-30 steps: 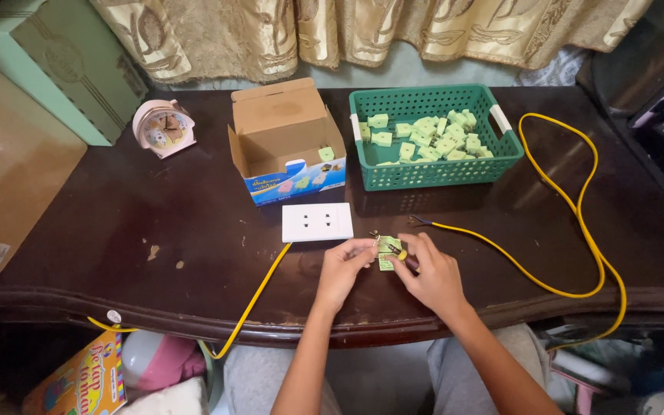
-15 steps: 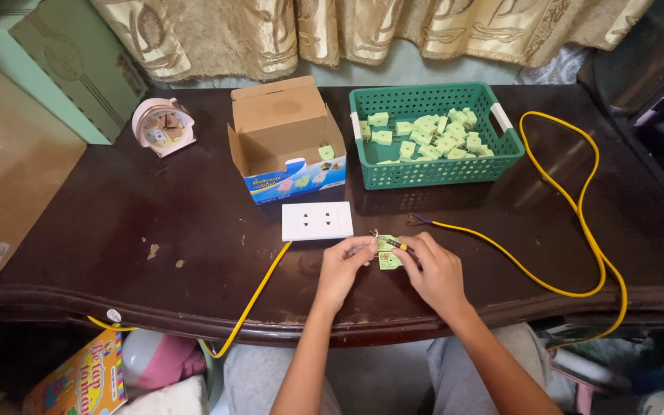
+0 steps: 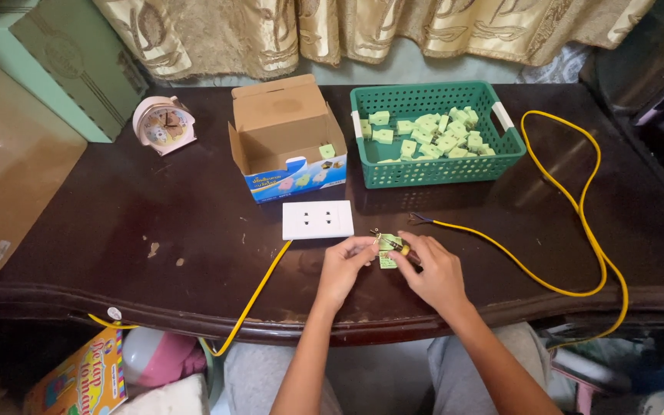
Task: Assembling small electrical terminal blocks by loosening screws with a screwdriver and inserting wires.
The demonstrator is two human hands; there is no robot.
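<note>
On the table, just in front of the white socket, the left hand and right hand pinch one small green block between their fingertips. Fingers hide its edges; a tiny yellow tool upon it is hard to make out.

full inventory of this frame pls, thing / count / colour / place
small plug piece: one, pale green, held between both hands at the table's front edge
table: one, dark brown, spans the view
basket: one, green, back centre-right
small pieces: many, pale green, inside the basket
cardboard box: one, brown with blue front, open, left of the basket
wall socket plate: one, white, in front of the box
cable: yellow, loops at right; another stretch runs from the plate off the front edge
alarm clock: one, pink, back left
curtain: gold, behind
left hand: fingers on the piece
right hand: fingers on the piece
</note>
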